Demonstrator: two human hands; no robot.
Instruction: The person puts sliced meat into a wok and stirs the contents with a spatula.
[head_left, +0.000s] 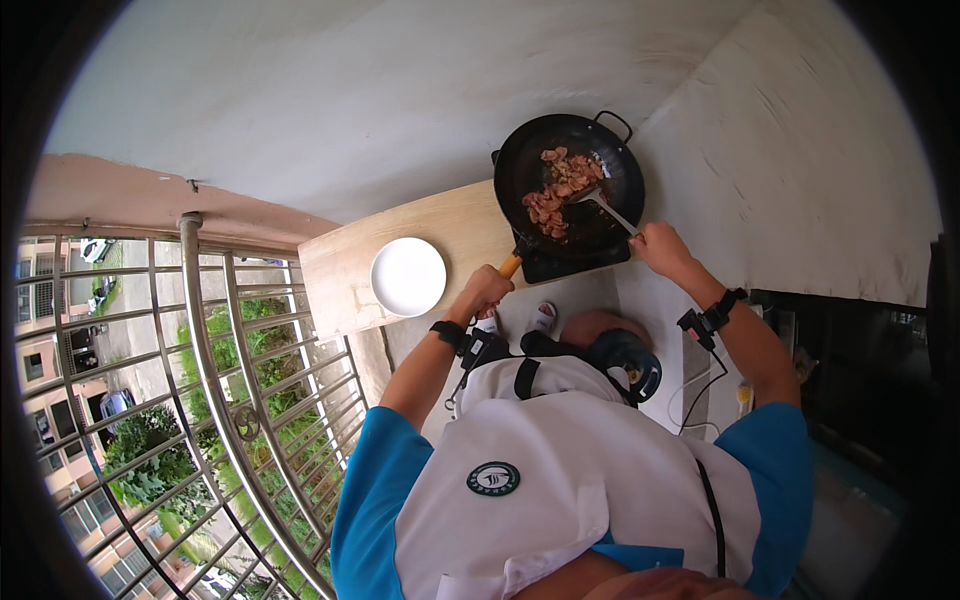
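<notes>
My left hand (487, 289) is closed around the wooden handle (511, 265) of a black wok (517, 157). In my right hand (661, 247) is a metal spatula (615, 214), its blade down among sliced meat (574, 176) inside the wok. The meat looks reddish-brown and lies in a loose band across the wok's middle, with small chopped bits beside it. Beneath the wok, a black cooktop (574, 264) shows at the near side. A white plate (408, 277) lies to the left of the wok, apart from both hands.
The cooktop and plate stand on a narrow wooden table (337, 266) along a pale wall (337, 97). Metal railing bars (225, 360) run down the left side. Near my feet are a reddish round object (600, 330) and a dark blue container (626, 356). Cables (694, 394) hang at right.
</notes>
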